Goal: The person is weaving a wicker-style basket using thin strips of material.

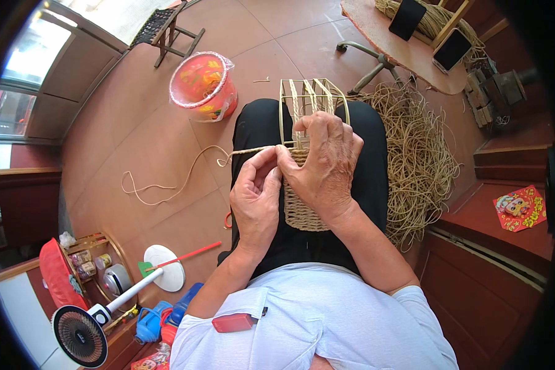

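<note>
A partly woven straw basket [305, 213] rests on my lap between my black-trousered knees. Its near part is closely woven; the far part is an open wire-like frame [282, 114] with several pale braided strands [310, 92] running along it. My left hand [257, 194] is closed at the basket's left edge, thumb and forefinger pinching the twisted cord [253, 150]. My right hand [328, 163] lies over the basket with curled fingers gripping it, its thumb tip meeting the left fingertips. From there the cord trails left onto the floor in a loose loop. The hands cover part of the weaving.
A red bucket [227, 105] with a plastic lining stands front left, near a folding stool [166, 34]. To the right lies a big heap of cord [413, 160] beneath a table [407, 52] holding two phones. A white fan [80, 336] stands lower left, near blue bottles [151, 324].
</note>
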### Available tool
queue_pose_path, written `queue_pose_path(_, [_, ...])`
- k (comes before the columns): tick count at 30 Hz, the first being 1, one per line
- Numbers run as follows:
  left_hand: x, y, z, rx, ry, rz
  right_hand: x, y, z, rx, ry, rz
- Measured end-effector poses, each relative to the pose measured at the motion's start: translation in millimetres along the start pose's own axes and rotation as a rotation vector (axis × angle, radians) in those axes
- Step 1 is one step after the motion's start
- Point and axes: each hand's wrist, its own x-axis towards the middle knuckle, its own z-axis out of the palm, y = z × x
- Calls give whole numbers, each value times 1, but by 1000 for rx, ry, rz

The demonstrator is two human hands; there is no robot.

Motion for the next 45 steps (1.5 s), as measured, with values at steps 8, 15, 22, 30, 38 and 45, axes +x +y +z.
queue_pose_path(8, [9, -13, 9, -245, 4, -140, 2, 4, -6, 96, 13, -14])
queue_pose_path(15, [14, -4, 7, -417, -45, -249, -7, 15, -19, 188, 25, -76])
queue_pose_path(22, [41, -14, -21, -712, -318, -596, -5, 21, -25, 198, -9, -108])
queue_pose_path(30, [43, -16, -26, -698, -374, -612, -3, 17, -26, 125, -66, -144])
queue_pose_path(38, [47, -30, -29, -799, -477, -575, 6, 11, -31, 30, -167, -184])
queue_pose_path(45, [49, -35, -28, -838, -514, -554, 25, 4, -36, 41, -296, -139])
